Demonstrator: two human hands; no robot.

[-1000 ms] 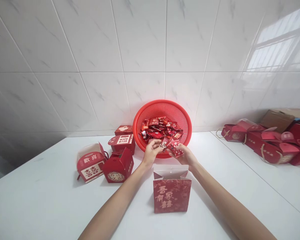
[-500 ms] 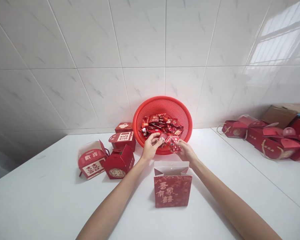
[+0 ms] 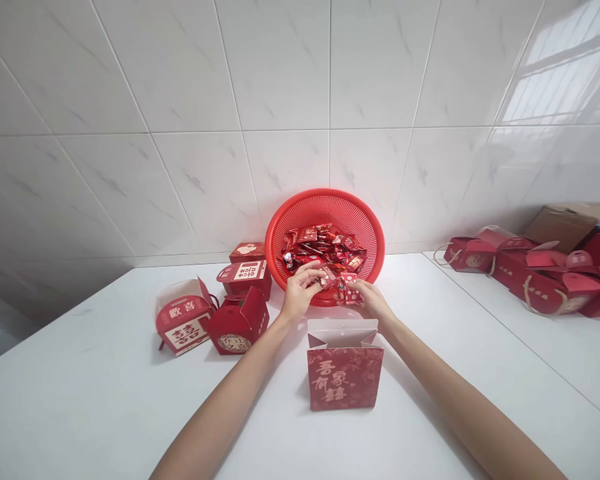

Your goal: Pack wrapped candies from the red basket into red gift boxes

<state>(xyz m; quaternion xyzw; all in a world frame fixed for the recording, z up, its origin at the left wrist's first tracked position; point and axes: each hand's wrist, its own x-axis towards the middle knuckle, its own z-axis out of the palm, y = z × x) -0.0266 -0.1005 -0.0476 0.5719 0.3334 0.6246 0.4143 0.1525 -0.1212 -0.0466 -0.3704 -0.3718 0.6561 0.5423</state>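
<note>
In the centre of the frame, my left hand (image 3: 301, 292) pinches a red packet (image 3: 329, 277) and my right hand (image 3: 373, 301) pinches a dotted packet (image 3: 349, 289), both near the lower rim of the red basket (image 3: 325, 193). I judge them light and slippery outside (what is within, I cannot see), so the flat edge seems the best hold.

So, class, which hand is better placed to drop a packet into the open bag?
Probably the right hand: its dotted packet is directly beyond the bag; the left hand sits farther aside.
</note>
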